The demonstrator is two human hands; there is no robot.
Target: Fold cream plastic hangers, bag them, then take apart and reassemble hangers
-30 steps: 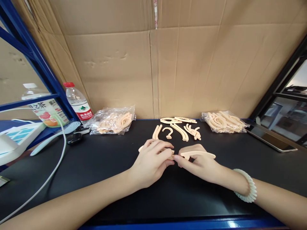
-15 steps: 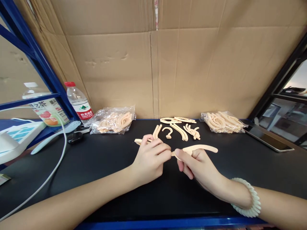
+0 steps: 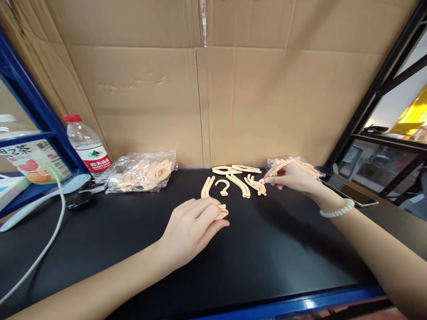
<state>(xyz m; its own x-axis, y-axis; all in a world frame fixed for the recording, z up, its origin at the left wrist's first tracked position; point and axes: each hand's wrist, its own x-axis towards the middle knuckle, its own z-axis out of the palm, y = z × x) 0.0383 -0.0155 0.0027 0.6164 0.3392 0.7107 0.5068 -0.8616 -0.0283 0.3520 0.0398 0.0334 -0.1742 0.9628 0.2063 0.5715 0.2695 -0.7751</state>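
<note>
My left hand (image 3: 191, 226) is closed round a beige plastic hanger part (image 3: 223, 212), whose end shows past the thumb and fingertips; the rest is hidden in the palm. My right hand (image 3: 288, 178) reaches to the back right. Its thumb and finger pinch at the right edge of a pile of small beige hanger pieces (image 3: 256, 184), touching one of them. A loose hanger hook (image 3: 223, 187) lies left of the pile. Beside the hook are paired curved arms, one pair on the left (image 3: 207, 186) and another on the right (image 3: 239, 186). Flat hanger bars (image 3: 227, 170) lie behind.
A clear bag of beige parts (image 3: 143, 172) lies at the back left, another (image 3: 307, 165) behind my right hand. A phone (image 3: 350, 191) lies at the right. A water bottle (image 3: 88, 146), a brush (image 3: 50, 195) and a white cable (image 3: 60, 213) are at the left. Cardboard (image 3: 150, 98) stands behind.
My right hand has left the joined pieces and moved back and right to the small-piece pile. The left hand keeps its hanger part, now turned end-on. The view has shifted right.
</note>
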